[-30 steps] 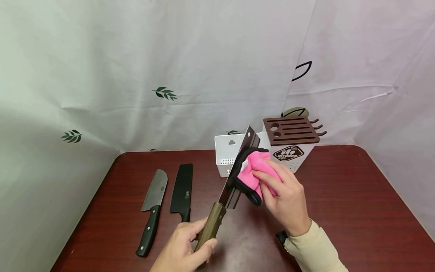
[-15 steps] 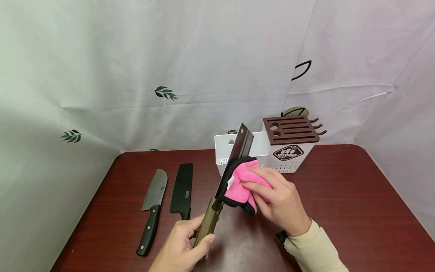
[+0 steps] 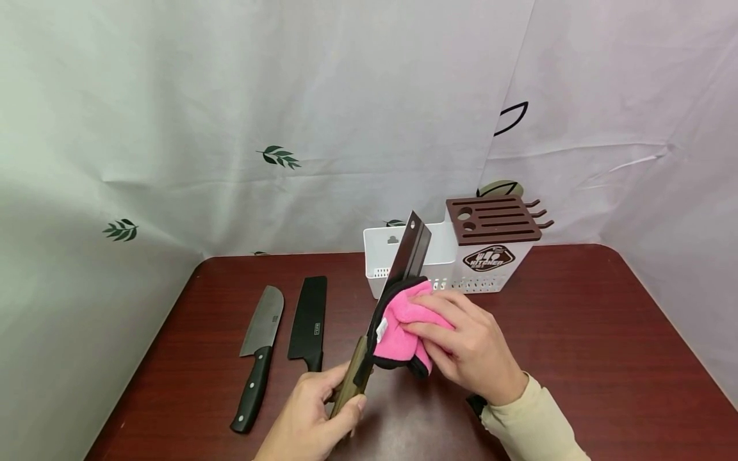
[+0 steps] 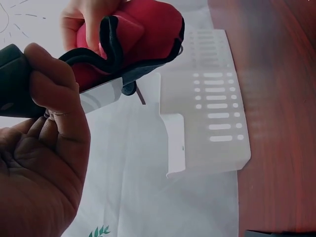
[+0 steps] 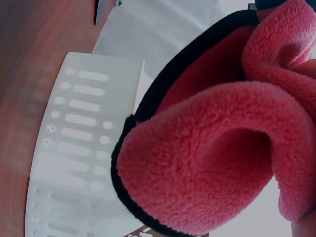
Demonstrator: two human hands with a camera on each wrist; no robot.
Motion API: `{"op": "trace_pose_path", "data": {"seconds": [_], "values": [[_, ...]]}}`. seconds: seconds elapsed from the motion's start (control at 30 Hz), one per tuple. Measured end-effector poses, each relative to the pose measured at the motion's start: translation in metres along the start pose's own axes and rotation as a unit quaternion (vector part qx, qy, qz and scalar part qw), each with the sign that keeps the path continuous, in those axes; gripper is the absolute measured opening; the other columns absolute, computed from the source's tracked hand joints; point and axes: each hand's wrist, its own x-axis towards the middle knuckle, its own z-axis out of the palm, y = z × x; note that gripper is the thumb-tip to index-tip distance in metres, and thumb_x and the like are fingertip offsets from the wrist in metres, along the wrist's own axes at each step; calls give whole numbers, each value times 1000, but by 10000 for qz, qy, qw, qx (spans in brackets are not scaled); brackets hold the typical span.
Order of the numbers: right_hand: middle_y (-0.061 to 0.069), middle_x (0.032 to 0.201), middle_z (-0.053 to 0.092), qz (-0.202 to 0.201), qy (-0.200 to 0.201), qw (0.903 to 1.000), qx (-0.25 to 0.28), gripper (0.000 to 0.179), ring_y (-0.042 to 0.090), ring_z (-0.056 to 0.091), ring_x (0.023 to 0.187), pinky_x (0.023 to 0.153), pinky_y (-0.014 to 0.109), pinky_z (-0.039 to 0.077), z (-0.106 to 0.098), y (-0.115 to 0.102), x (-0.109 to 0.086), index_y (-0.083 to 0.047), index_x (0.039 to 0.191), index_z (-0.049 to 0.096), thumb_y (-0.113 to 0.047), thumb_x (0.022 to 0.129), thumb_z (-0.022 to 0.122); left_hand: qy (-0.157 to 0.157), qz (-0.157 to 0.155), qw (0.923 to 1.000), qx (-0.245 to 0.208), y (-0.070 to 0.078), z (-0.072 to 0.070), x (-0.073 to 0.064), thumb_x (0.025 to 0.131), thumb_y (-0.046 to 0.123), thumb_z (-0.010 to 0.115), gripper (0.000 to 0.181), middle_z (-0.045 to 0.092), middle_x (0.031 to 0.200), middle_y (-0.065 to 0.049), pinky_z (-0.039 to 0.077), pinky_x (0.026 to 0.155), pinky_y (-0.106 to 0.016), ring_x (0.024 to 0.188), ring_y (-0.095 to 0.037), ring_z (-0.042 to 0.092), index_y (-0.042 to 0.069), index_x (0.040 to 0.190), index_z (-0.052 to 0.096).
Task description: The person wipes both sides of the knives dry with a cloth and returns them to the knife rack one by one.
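My left hand (image 3: 308,413) grips the olive-brown handle of a kitchen knife (image 3: 410,248). The long blade, with a small hole near its tip, slants up and away over the table. In my right hand (image 3: 475,342) I pinch a fluffy pink cloth (image 3: 403,326) with black edging and a white tag. The cloth lies folded against the blade at its handle end, covering that part, and its black edge overlaps the top of the handle. In the left wrist view, part of the blade (image 4: 101,98) shows below the cloth (image 4: 155,27).
Left of my hands lie a steel knife with a black handle (image 3: 262,358) and an all-black knife (image 3: 308,320), side by side. A white knife holder (image 3: 490,269) with a brown slotted top and side hooks stands behind. Something black (image 3: 477,404) lies beneath my right wrist.
The cloth has slid down along the blade toward the handle, with my right hand moving left and downward. The knife has shifted slightly left, and more of its tip end is bare.
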Motion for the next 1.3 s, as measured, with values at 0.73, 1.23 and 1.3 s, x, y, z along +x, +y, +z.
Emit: {"op": "trace_pose_path", "data": {"seconds": [0.73,1.23,1.3], "values": [[16,110,71,-152,855,9962,82,19,37,64,95,96,38,49,5,-5,7,-7,100,79,-13,99,62,114,642,9957,664,-2,2,0,89,8,69,12,45,65,18,37,45,-11,55,9,39,18,94,65],[15,109,71,753,1255,9884,-393,20,36,63,92,95,34,47,4,-10,8,-8,97,80,-19,99,63,256,1031,9870,1208,-3,5,-1,86,11,73,27,34,65,22,30,45,-7,56,13,31,21,111,69],[16,108,71,860,1365,9858,-462,21,36,63,91,92,36,47,4,-10,9,-7,97,80,-20,99,63,251,1072,9861,1243,-3,5,-1,86,11,73,27,34,65,22,30,46,-6,56,14,31,21,111,69]]}}
